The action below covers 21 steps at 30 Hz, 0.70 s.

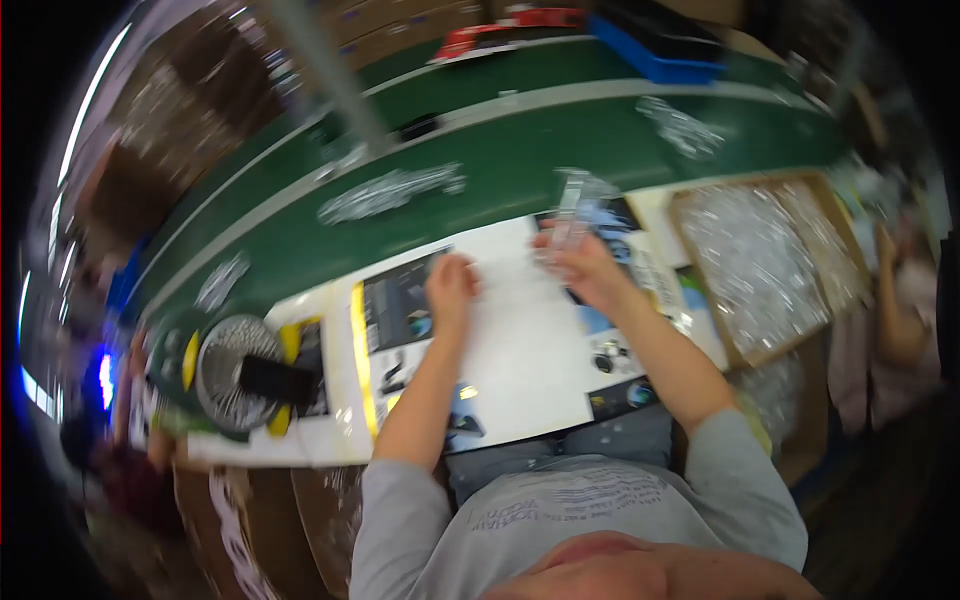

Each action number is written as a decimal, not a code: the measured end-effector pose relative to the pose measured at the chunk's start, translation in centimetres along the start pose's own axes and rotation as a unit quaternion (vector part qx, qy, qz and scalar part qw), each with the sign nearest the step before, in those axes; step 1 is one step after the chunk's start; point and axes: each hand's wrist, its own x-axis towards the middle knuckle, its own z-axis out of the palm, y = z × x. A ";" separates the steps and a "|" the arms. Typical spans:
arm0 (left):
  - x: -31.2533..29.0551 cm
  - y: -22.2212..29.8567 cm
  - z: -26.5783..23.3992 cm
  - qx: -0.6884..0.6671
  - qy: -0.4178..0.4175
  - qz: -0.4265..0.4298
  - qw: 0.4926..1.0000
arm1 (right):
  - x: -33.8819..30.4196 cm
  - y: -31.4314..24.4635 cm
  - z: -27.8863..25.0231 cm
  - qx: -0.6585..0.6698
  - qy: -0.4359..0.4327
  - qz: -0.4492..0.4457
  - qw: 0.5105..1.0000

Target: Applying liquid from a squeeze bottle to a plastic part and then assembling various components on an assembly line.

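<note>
Over the printed sheet (520, 360) on the bench, my right hand (585, 265) grips a small clear plastic piece (572, 205) that points away from me. Blur hides its exact kind. To the left, my left hand (452, 288) hovers above the same sheet with its fingers curled together. Whatever they may hold is too blurred to make out. The sheet has a white middle and dark picture panels along its sides. Right of my right hand stands an open cardboard box (740, 355) filled with clear plastic pieces (755, 265).
A round metal container (222, 375) of small parts stands at the left, with a dark block (275, 380) across it. Clear plastic bundles (390, 193) lie on the green bench (520, 140). A blue tray (660, 65) is at the far side; a person (900, 320) is at the right.
</note>
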 end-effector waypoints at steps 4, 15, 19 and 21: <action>-0.3 0.4 0.0 0.012 0.042 -0.033 0.999 | 0.3 0.0 0.5 0.045 -0.014 0.021 0.999; -0.9 1.3 0.7 -0.001 0.027 -0.031 0.999 | -0.8 -1.3 1.0 0.041 -0.031 0.025 0.998; -0.8 1.5 0.7 -0.006 0.025 -0.033 0.999 | -0.7 -1.3 1.1 0.041 -0.037 0.024 0.998; -0.8 1.6 0.8 0.000 0.028 -0.030 0.999 | -0.6 -1.4 1.0 0.034 -0.033 0.032 0.998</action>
